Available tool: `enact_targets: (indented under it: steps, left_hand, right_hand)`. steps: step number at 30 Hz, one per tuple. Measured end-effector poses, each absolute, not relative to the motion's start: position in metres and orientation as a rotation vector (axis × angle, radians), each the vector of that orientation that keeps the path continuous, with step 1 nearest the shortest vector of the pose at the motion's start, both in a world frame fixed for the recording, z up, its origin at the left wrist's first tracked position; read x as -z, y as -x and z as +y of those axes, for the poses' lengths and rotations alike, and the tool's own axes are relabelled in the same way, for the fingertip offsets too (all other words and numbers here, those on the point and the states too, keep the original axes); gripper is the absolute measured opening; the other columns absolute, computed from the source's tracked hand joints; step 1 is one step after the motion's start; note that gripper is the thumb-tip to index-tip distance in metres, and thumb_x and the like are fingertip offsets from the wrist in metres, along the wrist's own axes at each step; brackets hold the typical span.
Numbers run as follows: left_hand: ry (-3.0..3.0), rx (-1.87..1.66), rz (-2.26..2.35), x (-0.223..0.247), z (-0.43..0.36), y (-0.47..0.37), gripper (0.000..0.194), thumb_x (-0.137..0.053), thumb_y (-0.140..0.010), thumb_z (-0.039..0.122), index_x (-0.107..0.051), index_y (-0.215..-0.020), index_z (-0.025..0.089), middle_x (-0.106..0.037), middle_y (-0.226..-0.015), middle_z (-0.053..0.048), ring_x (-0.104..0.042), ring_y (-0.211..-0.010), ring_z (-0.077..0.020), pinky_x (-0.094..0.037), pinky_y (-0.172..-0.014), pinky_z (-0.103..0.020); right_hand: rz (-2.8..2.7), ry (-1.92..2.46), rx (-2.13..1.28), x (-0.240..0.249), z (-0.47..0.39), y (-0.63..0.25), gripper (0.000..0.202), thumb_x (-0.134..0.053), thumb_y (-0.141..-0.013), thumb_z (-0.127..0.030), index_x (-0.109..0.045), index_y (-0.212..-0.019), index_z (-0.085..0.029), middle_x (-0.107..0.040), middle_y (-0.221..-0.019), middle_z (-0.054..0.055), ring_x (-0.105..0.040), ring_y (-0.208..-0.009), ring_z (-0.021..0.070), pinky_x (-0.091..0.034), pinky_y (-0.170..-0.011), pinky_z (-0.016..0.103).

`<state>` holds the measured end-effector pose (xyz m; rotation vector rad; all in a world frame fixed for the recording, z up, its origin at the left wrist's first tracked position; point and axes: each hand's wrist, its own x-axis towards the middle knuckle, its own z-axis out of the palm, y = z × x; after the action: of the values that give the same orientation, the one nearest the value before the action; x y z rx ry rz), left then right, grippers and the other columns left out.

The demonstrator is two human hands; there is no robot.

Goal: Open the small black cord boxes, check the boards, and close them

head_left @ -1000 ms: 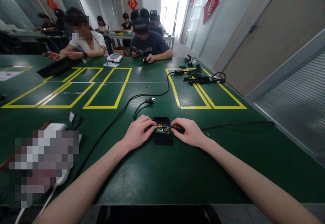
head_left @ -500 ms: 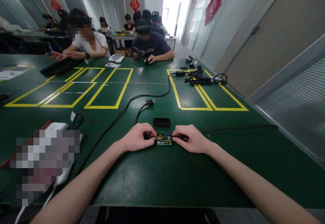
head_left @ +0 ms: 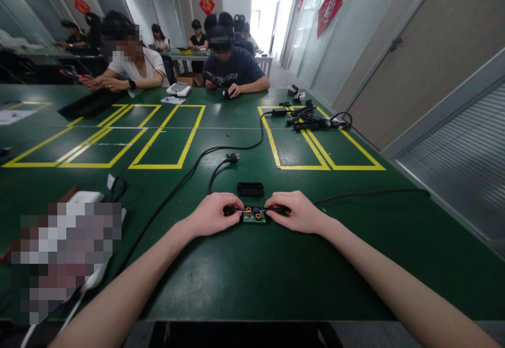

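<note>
Your left hand [head_left: 216, 214], fingers [head_left: 232, 199] pinched on a black cable [head_left: 229, 210], your right hand [head_left: 295, 212] pinching another cable [head_left: 282, 210], green circuit board [head_left: 253, 217] between, black shell [head_left: 250, 189] beyond.

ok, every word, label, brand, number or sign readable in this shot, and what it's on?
"福": red diamond sign at the back.
Large red sign, right: too slanted and blurred to read.
Left red sign, small red sign: unreadable.
Navy T-shirt: lettering too blurred.
Circuit board, white cable tag: nothing legible.
</note>
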<state>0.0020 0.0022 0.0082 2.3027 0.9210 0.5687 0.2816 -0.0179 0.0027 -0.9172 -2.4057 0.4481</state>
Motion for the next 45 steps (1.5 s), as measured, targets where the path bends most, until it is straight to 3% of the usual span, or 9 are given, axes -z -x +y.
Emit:
enact_targets:
  steps: [13, 22, 30, 39, 45]
  left_hand:
    - [-2.330, -0.583, 0.936, -0.010, 0.001, -0.003, 0.010, -0.067, -0.091, 0.020, -0.077, -0.093, 0.019, -0.073, -0.085, -0.001, -0.065, -0.071, -0.0135, -0.047, -0.066, -0.023]
    - [-2.369, -0.620, 0.870, -0.008, 0.003, -0.002, 0.013, -0.068, -0.093, 0.020, -0.073, -0.082, 0.020, -0.072, -0.080, -0.001, -0.064, -0.079, -0.0166, -0.049, -0.074, -0.027]
    - [-2.385, -0.569, 0.877, -0.010, 0.000, -0.004, 0.019, -0.065, -0.094, 0.019, -0.066, -0.075, 0.018, -0.064, -0.076, 0.000, -0.060, -0.072, -0.0141, -0.045, -0.067, -0.025]
    - [-2.515, -0.527, 0.902, -0.011, -0.003, -0.005, 0.025, -0.057, -0.100, 0.026, -0.066, -0.078, 0.019, -0.063, -0.084, -0.001, -0.061, -0.072, -0.0133, -0.046, -0.066, -0.024]
    - [-2.463, -0.597, 0.910, -0.012, -0.006, -0.006, 0.019, -0.062, -0.097, 0.021, -0.067, -0.079, 0.019, -0.063, -0.091, -0.001, -0.062, -0.076, -0.0133, -0.048, -0.070, -0.024]
  right_hand:
    - [-2.416, 0.928, -0.483, -0.002, -0.017, -0.285, 0.006, -0.063, -0.091, -0.024, -0.067, -0.088, -0.019, -0.066, -0.073, 0.000, -0.056, -0.057, 0.0110, -0.042, -0.057, 0.023]
    - [-2.422, 0.874, -0.495, -0.005, -0.018, -0.282, 0.007, -0.063, -0.093, -0.022, -0.066, -0.086, -0.020, -0.067, -0.076, 0.002, -0.059, -0.063, 0.0138, -0.045, -0.060, 0.025]
    - [-2.458, 0.862, -0.508, -0.007, -0.020, -0.280, 0.016, -0.060, -0.095, -0.022, -0.062, -0.080, -0.020, -0.063, -0.074, 0.001, -0.057, -0.063, 0.0141, -0.043, -0.060, 0.025]
    - [-2.576, 0.817, -0.321, -0.010, -0.020, -0.279, 0.022, -0.056, -0.098, -0.019, -0.062, -0.077, -0.020, -0.064, -0.076, 0.002, -0.057, -0.064, 0.0140, -0.038, -0.060, 0.026]
    - [-2.676, 0.779, -0.071, -0.013, -0.022, -0.274, 0.028, -0.053, -0.100, -0.022, -0.064, -0.074, -0.019, -0.064, -0.072, 0.003, -0.056, -0.063, 0.0154, -0.040, -0.061, 0.029]
